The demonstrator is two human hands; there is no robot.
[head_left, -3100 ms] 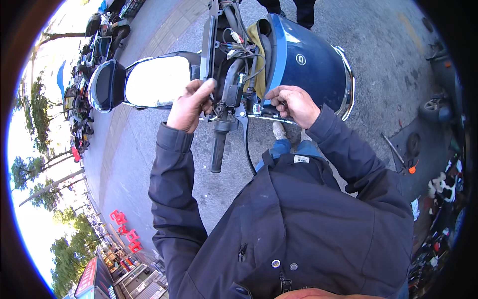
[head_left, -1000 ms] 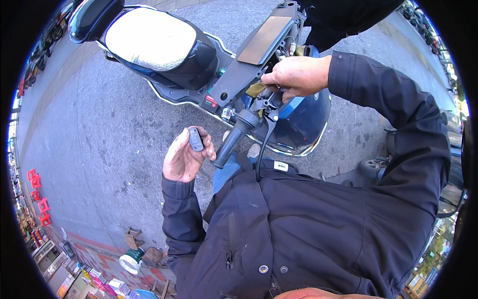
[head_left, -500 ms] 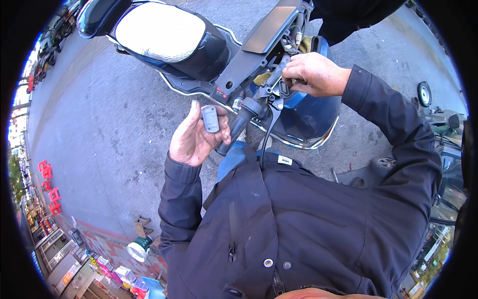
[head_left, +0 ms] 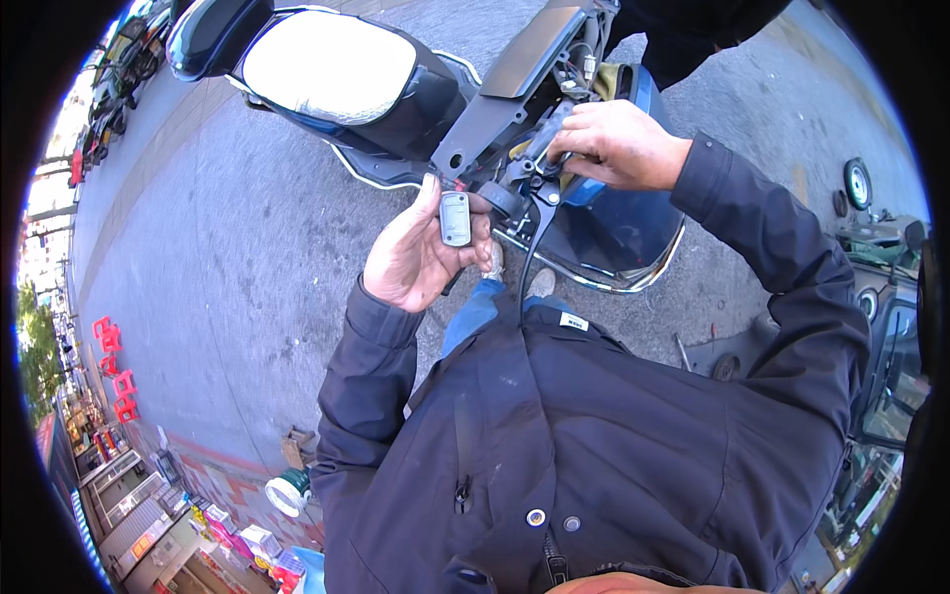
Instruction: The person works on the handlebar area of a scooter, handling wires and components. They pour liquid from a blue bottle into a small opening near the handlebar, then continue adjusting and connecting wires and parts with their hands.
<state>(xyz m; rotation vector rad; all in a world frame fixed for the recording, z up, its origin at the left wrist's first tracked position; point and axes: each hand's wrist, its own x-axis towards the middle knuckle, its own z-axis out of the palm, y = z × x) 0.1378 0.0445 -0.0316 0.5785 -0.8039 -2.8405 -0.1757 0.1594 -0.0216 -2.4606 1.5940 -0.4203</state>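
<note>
In my left hand (head_left: 421, 249), palm up, I hold a small grey key fob (head_left: 455, 219) between thumb and curled fingers. That hand is just in front of the left end of the scooter's handlebar and hides most of the grip. My right hand (head_left: 625, 146) is closed over the bare middle of the handlebar (head_left: 542, 148), with some fingertips hidden. Beside it sit the brake lever (head_left: 547, 201) and its black cable, which bends down toward my jacket. The scooter's front covering is off, and loose wires with a white connector (head_left: 591, 65) show near my right hand.
The scooter's light-covered seat (head_left: 332, 64) lies at upper left, with a dark panel (head_left: 534, 51) beside it. A person in dark clothes (head_left: 683, 40) stands at the far side. A wheel (head_left: 857, 184) and a vehicle (head_left: 891, 366) are at right; red stools or signs (head_left: 114, 366) stand at left.
My left hand has moved right and slightly away from me with the key fob, now covering the handlebar grip. My right hand stays at the handlebar. The whole view has shifted a little.
</note>
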